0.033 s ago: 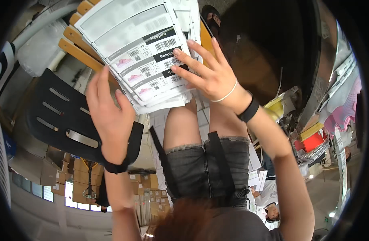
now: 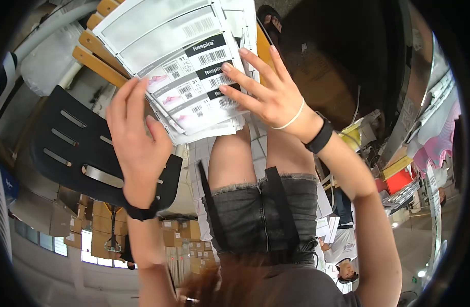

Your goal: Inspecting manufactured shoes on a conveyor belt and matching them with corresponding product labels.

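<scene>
A stack of white printed label sheets [image 2: 158,36], with barcodes and pictures of pink shoes, lies in front of me above my knees, on yellow wooden slats [image 2: 99,66]. My right hand [image 2: 271,97], with a black wristband and a thin pale band, rests on the stack's right side. Its fingers are spread over the dark label headings. At the stack's left edge is my left hand [image 2: 137,130], its fingers stretched out and thumb apart. The left fingertips meet the edge of the sheets; whether they press on it I cannot tell. Nothing is gripped by either hand.
A black slotted plastic chair part [image 2: 76,148] stands below and beside my left hand. Clear plastic wrapping [image 2: 53,61] is at the upper left. Cardboard boxes [image 2: 104,225] are stacked behind. At the right are a red box [image 2: 401,179] and pink material [image 2: 437,148]. Another person [image 2: 342,250] is at the lower right.
My left hand has shifted slightly, its wrist a little left and its fingertips a little farther up the sheets' edge. The right hand stays spread on the stack.
</scene>
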A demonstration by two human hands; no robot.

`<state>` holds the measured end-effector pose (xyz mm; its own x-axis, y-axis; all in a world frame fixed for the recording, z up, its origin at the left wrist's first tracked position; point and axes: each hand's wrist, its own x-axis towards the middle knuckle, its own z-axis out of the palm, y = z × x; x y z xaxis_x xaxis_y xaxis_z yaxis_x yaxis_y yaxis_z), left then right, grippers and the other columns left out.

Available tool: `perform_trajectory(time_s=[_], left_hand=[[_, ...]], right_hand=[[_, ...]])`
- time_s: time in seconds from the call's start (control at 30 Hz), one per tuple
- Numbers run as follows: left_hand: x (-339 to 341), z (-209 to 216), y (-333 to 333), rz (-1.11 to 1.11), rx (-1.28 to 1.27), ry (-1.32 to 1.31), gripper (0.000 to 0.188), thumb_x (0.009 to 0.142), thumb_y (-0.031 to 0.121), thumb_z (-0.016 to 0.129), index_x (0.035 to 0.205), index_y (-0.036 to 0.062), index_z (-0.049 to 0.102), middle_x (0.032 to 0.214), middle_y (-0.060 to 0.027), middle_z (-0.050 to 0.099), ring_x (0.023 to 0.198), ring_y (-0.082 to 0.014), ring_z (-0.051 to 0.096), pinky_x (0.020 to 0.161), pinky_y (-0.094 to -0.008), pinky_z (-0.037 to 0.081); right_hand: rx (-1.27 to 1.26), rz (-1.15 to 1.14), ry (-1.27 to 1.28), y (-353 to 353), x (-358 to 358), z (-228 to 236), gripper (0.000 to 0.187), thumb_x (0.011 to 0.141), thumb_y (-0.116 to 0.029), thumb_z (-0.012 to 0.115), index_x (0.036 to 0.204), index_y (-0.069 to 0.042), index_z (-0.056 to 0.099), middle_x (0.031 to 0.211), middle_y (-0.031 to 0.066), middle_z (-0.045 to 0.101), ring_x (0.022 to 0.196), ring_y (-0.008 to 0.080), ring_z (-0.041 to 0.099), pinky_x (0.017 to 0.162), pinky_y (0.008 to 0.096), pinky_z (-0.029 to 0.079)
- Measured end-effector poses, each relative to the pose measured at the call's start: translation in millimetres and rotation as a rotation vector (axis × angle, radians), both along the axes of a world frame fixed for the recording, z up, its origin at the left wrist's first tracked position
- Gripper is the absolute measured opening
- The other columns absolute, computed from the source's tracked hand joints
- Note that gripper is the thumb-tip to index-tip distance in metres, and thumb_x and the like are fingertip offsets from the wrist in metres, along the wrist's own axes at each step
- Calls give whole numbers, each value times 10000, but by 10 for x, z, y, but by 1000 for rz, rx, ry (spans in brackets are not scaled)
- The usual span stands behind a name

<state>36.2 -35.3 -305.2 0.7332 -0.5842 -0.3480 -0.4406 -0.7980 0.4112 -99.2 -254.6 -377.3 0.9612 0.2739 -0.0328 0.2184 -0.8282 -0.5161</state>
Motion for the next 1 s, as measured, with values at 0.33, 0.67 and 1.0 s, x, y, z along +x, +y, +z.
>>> perform_trajectory(time_s=[0.33,0.67,1.0], left_hand=[[385,3,64,-304,-112,233,641,586,203,787,1196,108,615,1333,-99,557,1257,-354,430,1054,-427,297],[527,50,115,-253,-251,814,1154,470,484,907,1404,9,423,1494,-174,364,1451,-354,171,1153,-444,139],[397,-57,137,216,-357,702,445,796,58,734,1217,1,601,1193,-101,644,1136,-187,573,987,-301,407]], right_hand=[[872,-321,622,-329,873,333,243,872,-231,680,910,9,689,798,140,640,773,223,588,693,310,455],[1081,-440,787,-279,905,525,216,890,-159,633,943,41,694,787,86,690,729,113,607,682,253,466],[1125,-603,892,-253,931,427,251,924,-172,613,1018,53,673,850,68,691,774,92,605,701,231,479]])
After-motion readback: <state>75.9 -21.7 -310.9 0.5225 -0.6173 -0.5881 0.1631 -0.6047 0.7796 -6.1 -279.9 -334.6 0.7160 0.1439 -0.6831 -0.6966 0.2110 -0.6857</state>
